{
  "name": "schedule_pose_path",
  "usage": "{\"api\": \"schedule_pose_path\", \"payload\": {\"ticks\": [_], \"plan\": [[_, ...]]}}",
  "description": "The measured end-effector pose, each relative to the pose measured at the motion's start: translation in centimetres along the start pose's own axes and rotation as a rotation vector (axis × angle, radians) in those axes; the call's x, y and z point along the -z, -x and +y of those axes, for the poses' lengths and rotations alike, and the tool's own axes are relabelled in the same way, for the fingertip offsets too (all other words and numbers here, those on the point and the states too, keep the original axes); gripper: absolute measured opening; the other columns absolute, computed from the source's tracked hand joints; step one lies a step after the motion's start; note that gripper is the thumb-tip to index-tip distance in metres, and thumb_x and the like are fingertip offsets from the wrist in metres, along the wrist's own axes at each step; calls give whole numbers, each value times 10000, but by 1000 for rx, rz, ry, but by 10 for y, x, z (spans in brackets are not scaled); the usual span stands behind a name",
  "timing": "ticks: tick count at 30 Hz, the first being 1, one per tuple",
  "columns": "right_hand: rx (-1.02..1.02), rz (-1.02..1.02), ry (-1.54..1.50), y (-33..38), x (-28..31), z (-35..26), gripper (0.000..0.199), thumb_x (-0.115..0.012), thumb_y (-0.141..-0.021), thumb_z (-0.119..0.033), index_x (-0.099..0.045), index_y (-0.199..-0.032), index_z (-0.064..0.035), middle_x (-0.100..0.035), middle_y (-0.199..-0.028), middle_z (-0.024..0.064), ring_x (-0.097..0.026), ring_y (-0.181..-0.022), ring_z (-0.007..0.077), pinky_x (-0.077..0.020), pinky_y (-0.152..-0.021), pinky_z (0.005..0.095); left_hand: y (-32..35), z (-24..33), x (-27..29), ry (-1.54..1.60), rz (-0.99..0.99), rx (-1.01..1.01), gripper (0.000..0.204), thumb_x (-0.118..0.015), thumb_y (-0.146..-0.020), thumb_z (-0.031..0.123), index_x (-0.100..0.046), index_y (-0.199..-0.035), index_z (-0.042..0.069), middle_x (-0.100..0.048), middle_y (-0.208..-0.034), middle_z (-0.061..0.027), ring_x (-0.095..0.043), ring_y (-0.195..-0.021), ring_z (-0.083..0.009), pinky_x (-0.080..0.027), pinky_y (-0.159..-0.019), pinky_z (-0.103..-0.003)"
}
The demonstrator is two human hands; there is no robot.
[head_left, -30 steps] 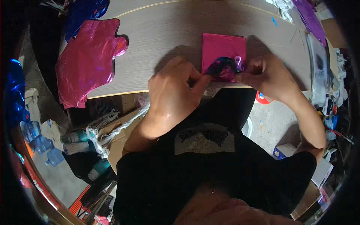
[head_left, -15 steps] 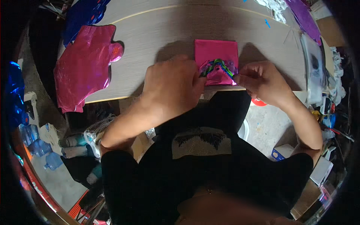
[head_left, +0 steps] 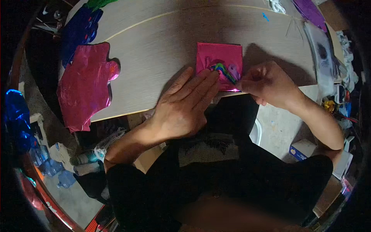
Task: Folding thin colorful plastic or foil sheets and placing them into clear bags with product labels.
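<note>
A pink foil balloon (head_left: 220, 52), folded into a flat square with a green and blue print, lies at the table's front edge. My left hand (head_left: 185, 104) rests flat over its lower left part, fingers stretched out and pressing on the foil. At the lower right corner, my right hand (head_left: 270, 85) has its thumb and fingers pinched together on the foil's edge. To the left, a flat stack of shiny pink foil balloons (head_left: 87, 83) hangs partly over the table edge.
Dark blue foil balloons (head_left: 81, 33) lie behind the pink stack. Clear plastic bags (head_left: 322, 56) and purple foil (head_left: 309, 13) sit at the table's right end. A small blue strip (head_left: 265, 16) lies farther back. Water bottles (head_left: 50, 166) stand on the floor at left.
My left hand has gone from curled at the folded foil's left edge to laid flat on it with fingers extended. My right hand stays pinched at the lower right corner.
</note>
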State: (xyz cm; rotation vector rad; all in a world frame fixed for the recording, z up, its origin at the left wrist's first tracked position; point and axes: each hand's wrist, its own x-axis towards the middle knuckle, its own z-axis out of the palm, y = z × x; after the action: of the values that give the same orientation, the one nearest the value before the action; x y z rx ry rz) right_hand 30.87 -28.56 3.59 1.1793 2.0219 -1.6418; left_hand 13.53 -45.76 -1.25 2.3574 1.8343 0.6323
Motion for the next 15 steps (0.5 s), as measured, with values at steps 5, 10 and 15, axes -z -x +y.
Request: {"api": "schedule_pose_path", "payload": {"ticks": [5,10,15], "plan": [[869,638,841,10,-11,33,294,-792,-808,-292,-686,-943,-53,-644,-808,51,-601,-746,190,-465,-650,333,2,-6,-10,-71,72,-38,590,-643,-654,67,-627,-1242,26,-576,-1352,-117,-508,-1307,-234,-278,-1158,-491],[1365,714,1060,-15,-16,69,352,-774,-786,-263,-697,-1063,-60,-682,-1123,98,-595,-1158,274,-397,-1062,447,-4,-6,-13,-125,68,-131,523,-646,-723,121,-628,-1238,30,-554,-1376,-132,-497,-1309,-245,-255,-1161,-506],[1447,727,967,-29,-24,83,316,-754,-795,-209,-694,-1050,-32,-687,-1098,105,-629,-1113,264,-421,-1064,453,8,-6,-22,-256,123,-117,375,-651,-850,186,-644,-1205,66,-601,-1320,-97,-536,-1262,-234,-293,-1137,-490]]}}
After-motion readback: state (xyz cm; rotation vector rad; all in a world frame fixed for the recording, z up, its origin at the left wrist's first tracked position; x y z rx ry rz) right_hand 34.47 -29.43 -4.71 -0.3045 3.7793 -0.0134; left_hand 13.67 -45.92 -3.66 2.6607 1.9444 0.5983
